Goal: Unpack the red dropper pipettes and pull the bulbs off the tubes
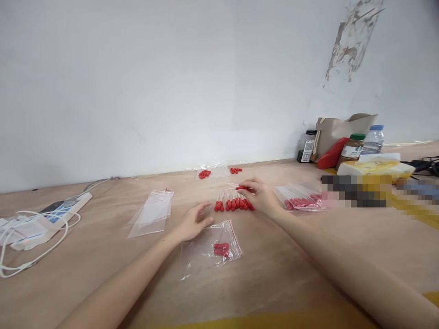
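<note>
My right hand (259,196) pinches the red end of one red-tipped stick (241,188), its pale shaft pointing left. Below it, several more red-tipped sticks (234,203) lie side by side with their red ends toward me. To their left, my left hand (195,222) hovers or rests with fingers apart and holds nothing. Beside that hand a clear zip bag (202,251) lies flat, with a few red pieces (221,249) in or on it. Right of my right hand are clear bags (302,197) filled with red-tipped pieces.
Flat clear bags (153,210) are stacked on the left. Small red pieces (205,174) lie on plastic near the wall. A power strip (51,224) with white cables is far left. A tote bag (339,132), a green-lidded jar (353,146) and a tissue pack (375,170) stand right.
</note>
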Tool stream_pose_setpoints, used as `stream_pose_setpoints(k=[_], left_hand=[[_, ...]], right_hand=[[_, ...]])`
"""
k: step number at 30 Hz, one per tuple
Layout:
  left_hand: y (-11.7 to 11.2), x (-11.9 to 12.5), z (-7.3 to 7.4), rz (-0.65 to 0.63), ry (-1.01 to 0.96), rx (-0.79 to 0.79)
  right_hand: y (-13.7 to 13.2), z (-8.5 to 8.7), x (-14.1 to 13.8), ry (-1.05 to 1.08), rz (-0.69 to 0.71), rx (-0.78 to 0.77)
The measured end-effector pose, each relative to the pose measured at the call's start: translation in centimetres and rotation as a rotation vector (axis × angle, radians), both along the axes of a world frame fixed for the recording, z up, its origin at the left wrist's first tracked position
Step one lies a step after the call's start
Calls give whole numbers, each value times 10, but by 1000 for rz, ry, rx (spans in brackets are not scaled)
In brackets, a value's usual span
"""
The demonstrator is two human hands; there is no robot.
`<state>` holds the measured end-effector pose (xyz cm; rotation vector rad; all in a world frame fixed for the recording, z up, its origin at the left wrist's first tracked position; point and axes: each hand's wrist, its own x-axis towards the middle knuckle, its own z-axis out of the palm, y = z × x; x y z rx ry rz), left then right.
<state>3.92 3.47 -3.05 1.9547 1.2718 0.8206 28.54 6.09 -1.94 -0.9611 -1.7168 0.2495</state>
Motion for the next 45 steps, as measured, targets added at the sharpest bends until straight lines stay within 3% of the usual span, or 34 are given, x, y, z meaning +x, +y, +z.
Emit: stream_pose_setpoints(k=[4,10,18,23,27,30,34,37,39,42,45], left_hand=[[31,20,-9,109,-78,38],[46,34,-24,74,-123,20],[38,35,-32,43,-230,22],[37,35,-31,50,-240,20],[38,34,-30,43,-228,1],[38,31,-25,45,-201,-20],[37,22,-8,70,-130,-18],[30,12,7,87,-79,9],[18,6,14,96,-44,62],[-13,-1,16,48,113,198],[-46,-3,10,-108,233,228]], right_hand=[[6,-13,-28,-350,-42,114],[3,-20,-42,-608,-82,97],[3,-22,-43,-556,18,62],[3,-19,-28,-389,-66,70],[-3,-17,-25,-444,-75,41],[-10,-16,-30,-539,-66,1],[-14,-12,-32,-574,-193,13],[-14,-10,-23,-482,-275,39],[-18,-9,-14,-401,-257,53],[-36,-9,0,-334,-124,60],[-58,-10,4,-405,38,-11]])
